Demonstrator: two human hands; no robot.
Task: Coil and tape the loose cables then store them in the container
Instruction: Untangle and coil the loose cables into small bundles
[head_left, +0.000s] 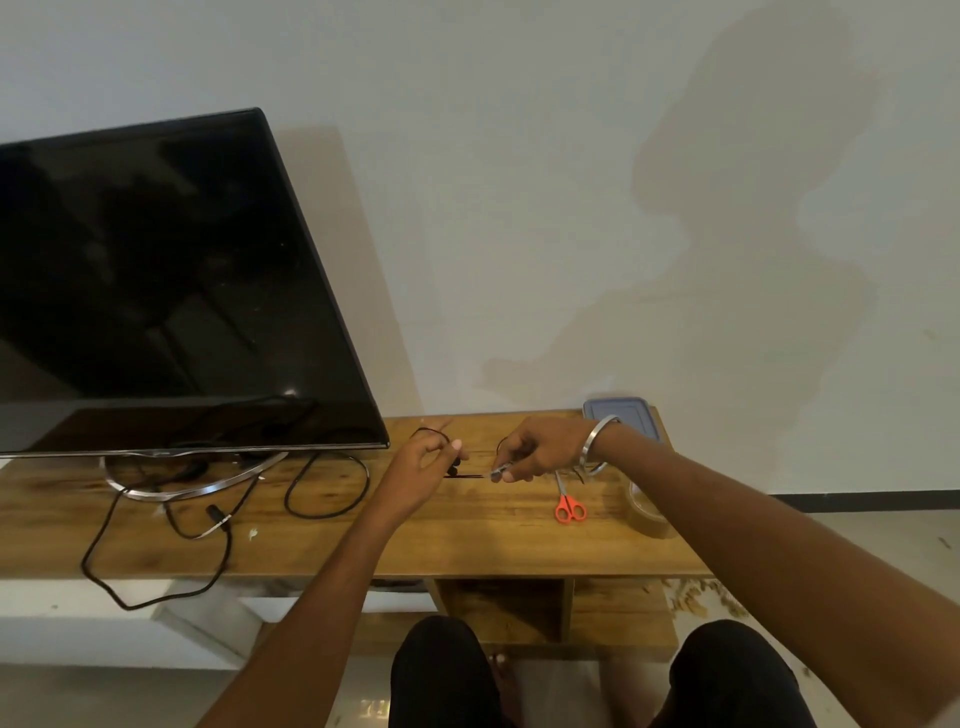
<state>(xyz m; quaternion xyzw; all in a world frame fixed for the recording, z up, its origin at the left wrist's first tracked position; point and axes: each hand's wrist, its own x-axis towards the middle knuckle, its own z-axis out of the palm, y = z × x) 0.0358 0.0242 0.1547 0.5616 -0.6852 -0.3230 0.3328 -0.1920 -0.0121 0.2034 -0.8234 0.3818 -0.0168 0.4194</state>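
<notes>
Head view shows the coiling step in hand: the left hand (423, 462) pinches a thin black cable (465, 475) with a loop over its fingers, and the right hand (535, 452) grips the other end, the cable stretched between them near the tabletop's (467, 540) far edge. Next likely comes more winding, then taping. Tape (649, 512), scissors (569, 501) and container (621, 415) sit toward the right edge.

Dim, soft light; a person's shadow on the wall (753, 208); wide-angle bending at edges.
</notes>
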